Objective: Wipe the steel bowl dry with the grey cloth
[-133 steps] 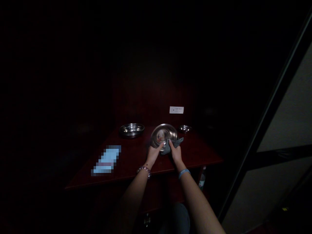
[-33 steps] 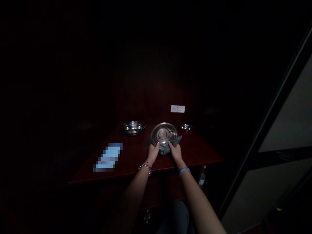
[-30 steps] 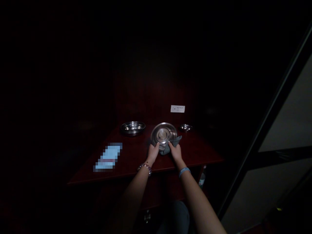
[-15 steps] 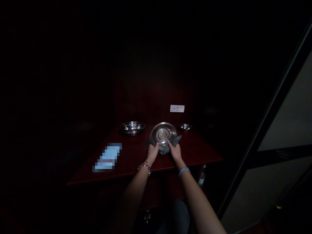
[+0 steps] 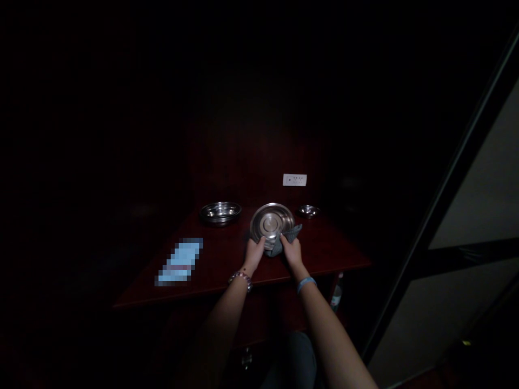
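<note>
A round steel basin [image 5: 271, 220] is tilted up above the table, its ringed flat centre facing me. My left hand [image 5: 254, 255] grips the near left part of its rim, thumb on top. With my right hand [image 5: 291, 253] I pinch a dark grey cloth [image 5: 278, 246] against the near right rim; the cloth drapes over the edge and its corner sticks out to the right. Fingers of both hands are largely hidden beneath the basin and cloth.
On the dark red table [image 5: 227, 254] stand stacked steel bowls [image 5: 220, 213] at back left and a smaller steel bowl [image 5: 308, 211] at back right. A blurred-out light blue item [image 5: 180, 262] lies left. A wall socket [image 5: 294, 180] and, below right, a bottle [image 5: 336, 296] show.
Hardly anything differs. The basin, the cloth and both hands keep the same place; the view has shifted very slightly.
</note>
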`<state>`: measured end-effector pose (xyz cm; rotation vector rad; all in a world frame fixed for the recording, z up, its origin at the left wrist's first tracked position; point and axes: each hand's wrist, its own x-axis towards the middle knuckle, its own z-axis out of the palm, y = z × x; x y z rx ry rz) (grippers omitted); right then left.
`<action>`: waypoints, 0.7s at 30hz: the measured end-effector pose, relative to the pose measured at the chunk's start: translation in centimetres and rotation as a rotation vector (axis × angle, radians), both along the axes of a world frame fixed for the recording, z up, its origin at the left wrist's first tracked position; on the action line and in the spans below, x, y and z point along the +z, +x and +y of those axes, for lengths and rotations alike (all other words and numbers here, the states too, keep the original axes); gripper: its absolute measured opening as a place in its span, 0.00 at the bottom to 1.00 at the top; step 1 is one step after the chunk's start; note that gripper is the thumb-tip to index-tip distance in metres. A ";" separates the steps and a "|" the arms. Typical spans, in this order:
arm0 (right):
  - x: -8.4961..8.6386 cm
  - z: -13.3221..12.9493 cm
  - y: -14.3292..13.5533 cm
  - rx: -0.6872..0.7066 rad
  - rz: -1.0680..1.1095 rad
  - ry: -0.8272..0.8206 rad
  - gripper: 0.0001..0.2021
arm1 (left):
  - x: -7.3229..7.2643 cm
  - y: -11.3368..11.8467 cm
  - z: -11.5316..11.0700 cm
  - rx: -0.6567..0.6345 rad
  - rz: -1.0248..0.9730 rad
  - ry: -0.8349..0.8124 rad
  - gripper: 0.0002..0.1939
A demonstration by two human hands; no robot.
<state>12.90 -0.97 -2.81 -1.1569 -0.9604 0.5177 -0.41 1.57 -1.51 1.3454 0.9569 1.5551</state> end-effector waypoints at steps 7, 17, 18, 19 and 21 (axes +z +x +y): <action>0.1 -0.2 0.0 -0.035 0.002 -0.012 0.15 | -0.1 -0.1 0.1 0.003 -0.009 0.007 0.10; 0.3 -0.3 -0.1 -0.026 0.042 -0.011 0.15 | -0.2 0.0 0.1 -0.008 0.020 -0.002 0.11; 0.3 -0.3 -0.1 -0.022 0.046 -0.009 0.15 | -0.1 0.0 0.1 -0.014 0.009 0.000 0.12; 0.3 -0.3 -0.1 -0.019 0.046 -0.004 0.15 | 0.0 0.0 0.0 -0.021 -0.007 0.003 0.13; 0.2 -0.2 -0.1 -0.018 0.043 0.004 0.16 | 0.3 0.1 -0.2 -0.051 -0.039 0.013 0.15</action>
